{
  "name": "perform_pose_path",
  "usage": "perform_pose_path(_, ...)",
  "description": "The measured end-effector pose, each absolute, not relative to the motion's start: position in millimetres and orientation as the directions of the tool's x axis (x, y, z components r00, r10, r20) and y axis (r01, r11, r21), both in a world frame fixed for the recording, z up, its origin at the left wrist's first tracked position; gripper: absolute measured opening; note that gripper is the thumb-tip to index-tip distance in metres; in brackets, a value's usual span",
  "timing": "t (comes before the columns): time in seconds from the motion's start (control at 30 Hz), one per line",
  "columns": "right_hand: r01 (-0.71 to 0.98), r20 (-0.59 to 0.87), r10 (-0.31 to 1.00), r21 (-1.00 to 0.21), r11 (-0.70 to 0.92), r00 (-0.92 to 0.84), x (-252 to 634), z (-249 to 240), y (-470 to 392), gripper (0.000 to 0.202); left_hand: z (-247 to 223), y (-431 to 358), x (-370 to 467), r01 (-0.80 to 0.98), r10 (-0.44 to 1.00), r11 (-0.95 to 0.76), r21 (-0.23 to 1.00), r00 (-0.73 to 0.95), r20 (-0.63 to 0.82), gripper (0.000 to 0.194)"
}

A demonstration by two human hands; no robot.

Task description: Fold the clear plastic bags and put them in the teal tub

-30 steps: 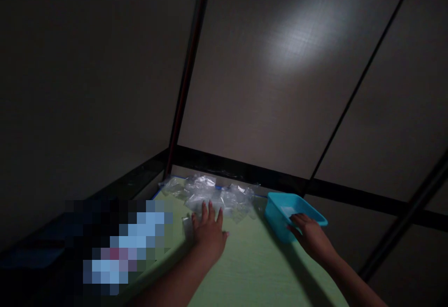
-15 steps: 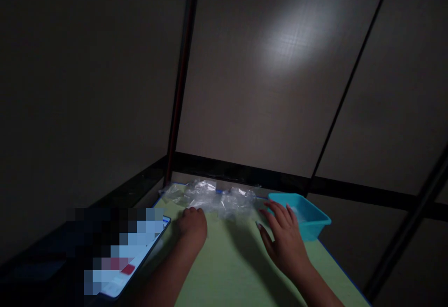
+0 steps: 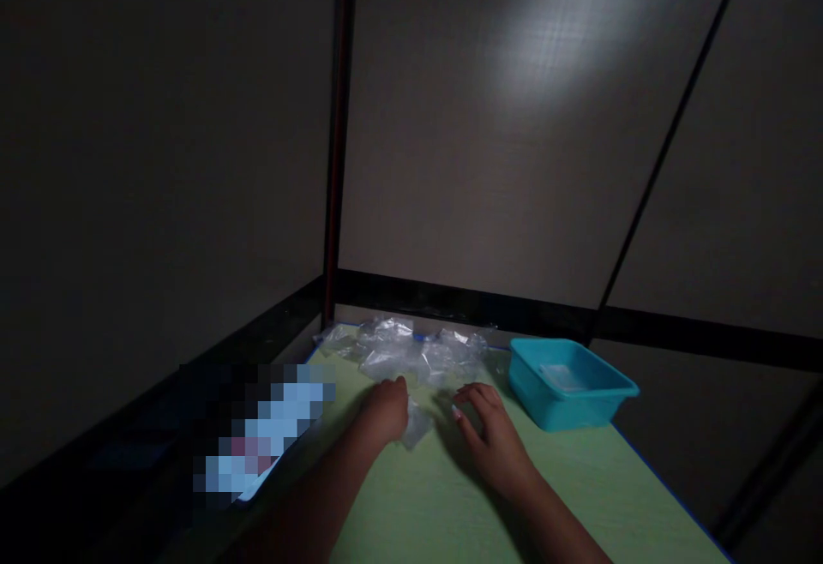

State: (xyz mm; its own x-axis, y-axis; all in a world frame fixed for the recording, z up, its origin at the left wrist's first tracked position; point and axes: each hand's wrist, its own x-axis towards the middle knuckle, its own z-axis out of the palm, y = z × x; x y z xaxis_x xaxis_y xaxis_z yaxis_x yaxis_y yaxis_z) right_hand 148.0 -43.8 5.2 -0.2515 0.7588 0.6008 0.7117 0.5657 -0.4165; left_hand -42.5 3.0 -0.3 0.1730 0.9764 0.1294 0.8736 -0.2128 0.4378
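Note:
My left hand [image 3: 386, 412] is closed over the table with its fingers curled. A small piece of clear plastic, apparently a plastic bag [image 3: 417, 425], sticks out at its right side. Just to the right, my right hand [image 3: 489, 435] hovers with fingers bent and thumb apart, holding nothing. Beyond both hands lies a heap of crumpled clear plastic bags [image 3: 417, 354] along the table's far edge. A turquoise plastic basin [image 3: 559, 405] stands to the right of my right hand, with something pale and clear [image 3: 562, 377] inside it.
The green tabletop [image 3: 411, 504] has a blue edge and meets dark-trimmed wall panels [image 3: 476, 178] at the back. At the left edge, beside my left forearm, lies a lit phone [image 3: 276, 435], partly blurred out.
My left hand has moved right, and a small plastic bag now shows beside it. My right hand has drawn left, away from the basin, toward the left hand. The view has shifted slightly.

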Motion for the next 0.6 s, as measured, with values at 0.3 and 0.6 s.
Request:
perform_pose_path(0.3,0.616,0.524,0.826,-0.586,0.526,-0.207,151,-10,-36,0.018,-16,22,-32,0.557,0.942,-0.318,0.767,0.276,0.190,0.010)
perform_pose_path(0.6,0.209,0.455,0.887,-0.863,0.460,-0.073,155,-20,-16,0.013,-4,0,-3,0.139,0.890,-0.345,0.928,0.362,0.277,0.038)
